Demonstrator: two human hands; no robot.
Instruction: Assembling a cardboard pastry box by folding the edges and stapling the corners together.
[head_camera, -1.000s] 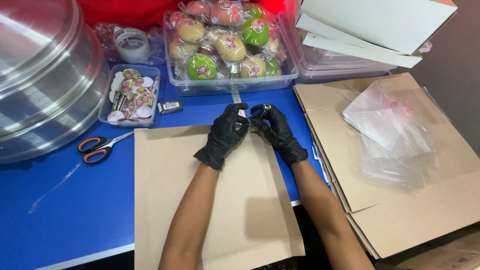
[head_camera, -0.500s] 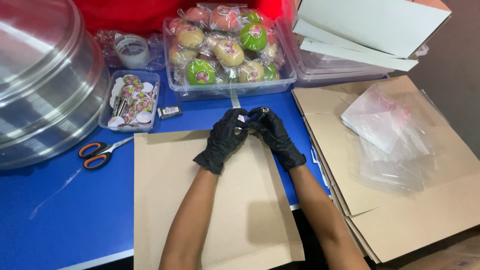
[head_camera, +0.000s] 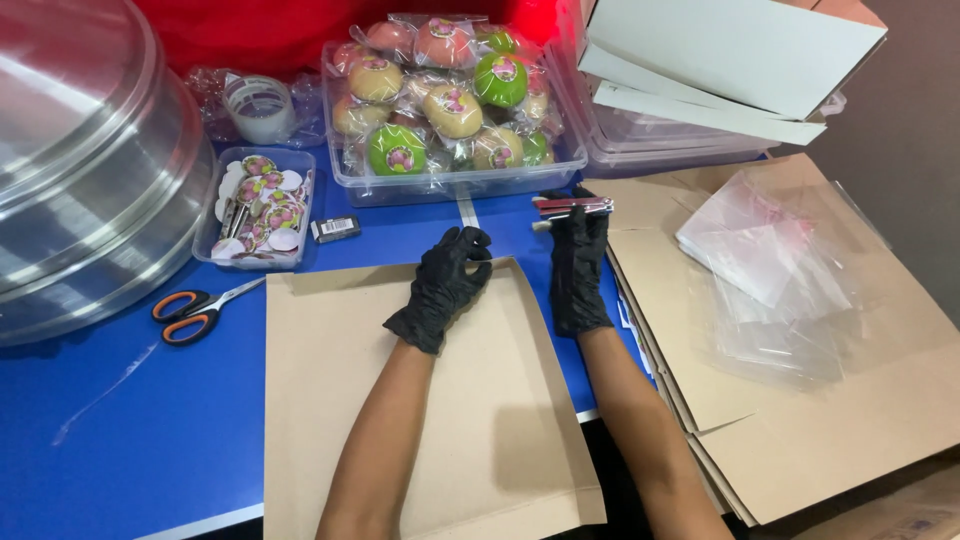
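Holding a small red stapler over a blue desk

Gripping item: right hand (head_camera: 578, 262), black glove, grip clenched on a small red-and-silver stapler (head_camera: 572, 207), held above the blue desk (head_camera: 120, 420) just in front of the fruit tub. Long axis of the stapler lies nearly level, running left to right; which end is the front cannot be told.

Left hand (head_camera: 447, 285): black glove, fingers curled, thumb and fingertips pinched together over the far edge of a flat brown cardboard sheet (head_camera: 420, 430); whether anything is pinched between them cannot be told.

Containers:
- Clear plastic tub (head_camera: 455, 184), rectangular, filled with round fruits (head_camera: 452, 108) in green, tan and pink, each in shiny clear wrap with a round sticker.
- Small clear tray (head_camera: 208, 250), holding round stickers and backing discs.
- Stacked clear tubs (head_camera: 680, 150) under white folded cartons (head_camera: 730, 60).

Other items: orange-handled scissors (head_camera: 195, 310); roll of clear tape (head_camera: 260, 105); large ribbed metal dome (head_camera: 80, 170), dull silver; loose clear plastic bags (head_camera: 775, 270), crinkled, lying on flattened brown cardboard (head_camera: 850, 430) at right.
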